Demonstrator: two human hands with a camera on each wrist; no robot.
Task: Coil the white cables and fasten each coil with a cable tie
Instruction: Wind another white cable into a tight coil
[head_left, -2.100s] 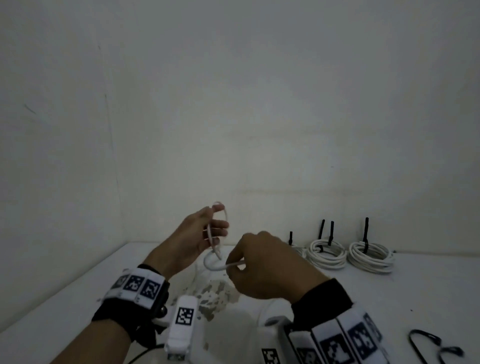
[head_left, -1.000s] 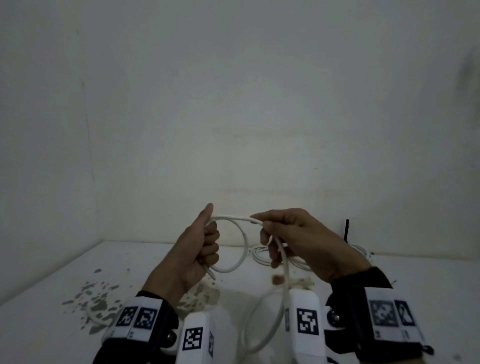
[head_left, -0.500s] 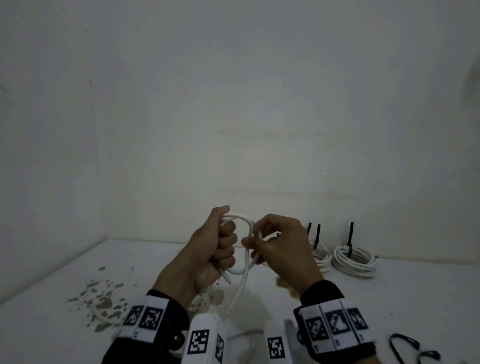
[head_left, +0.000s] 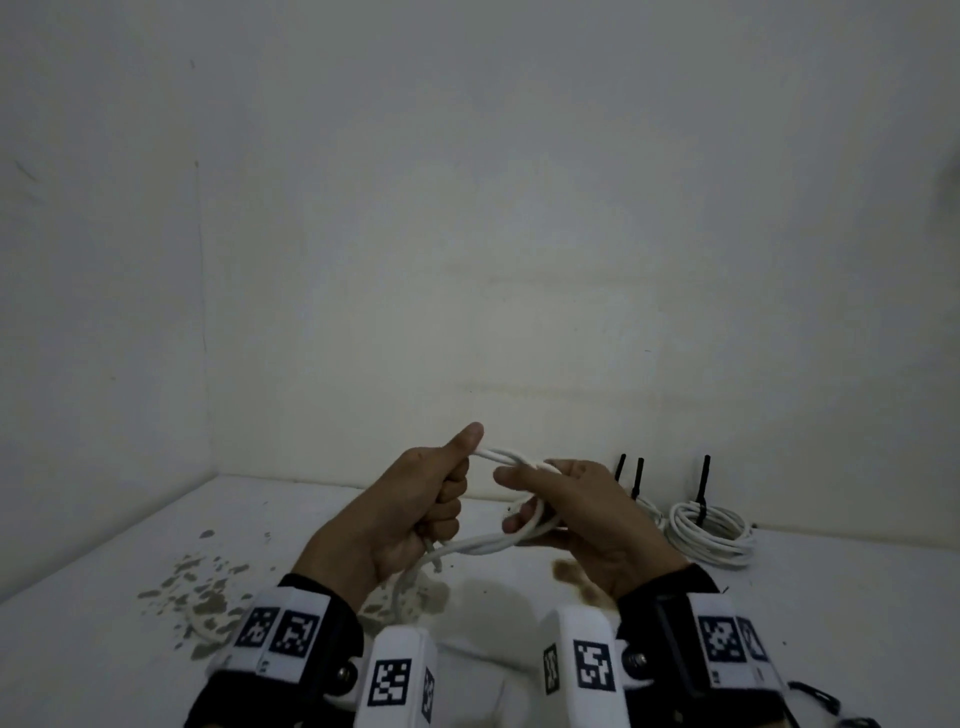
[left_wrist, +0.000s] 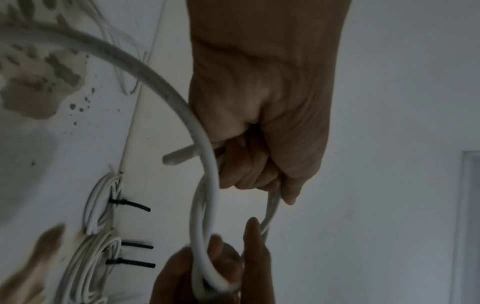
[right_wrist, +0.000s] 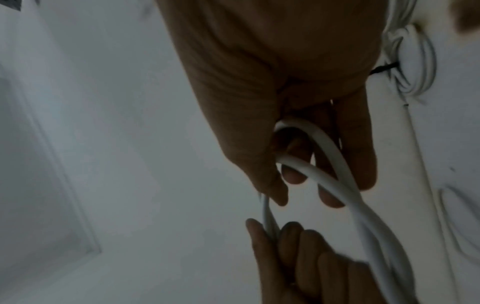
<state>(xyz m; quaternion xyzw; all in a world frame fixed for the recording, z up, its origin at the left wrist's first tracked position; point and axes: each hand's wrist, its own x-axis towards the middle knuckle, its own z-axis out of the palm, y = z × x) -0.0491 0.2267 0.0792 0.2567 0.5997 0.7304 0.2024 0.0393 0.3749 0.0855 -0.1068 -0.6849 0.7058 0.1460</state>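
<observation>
From the head view, the left hand (head_left: 410, 512) is clenched round one side of a small loop of white cable (head_left: 488, 545), thumb laid along the top strands. The right hand (head_left: 576, 525) sits just beside it at the loop's other side, fingers loosely curled with the cable passing round them. The loop hangs between the two hands above the white table (head_left: 104, 623), and a loose length drops from below the left hand to the table. Behind the right hand, by the wall, lie finished coils (head_left: 711, 535) with black cable ties (head_left: 702, 488) sticking up. Both wrists carry white bands with black square marker patterns; no readable writing.

In the left wrist view, the left hand (left_wrist: 259, 133) grips the strands in a fist, the cut end of the cable (left_wrist: 202, 185) poking out beside it.

In the right wrist view, the right hand (right_wrist: 298, 123) has the cable (right_wrist: 337, 181) looped round its curled fingers (right_wrist: 332, 197), thumb pressing on the strands.
</observation>
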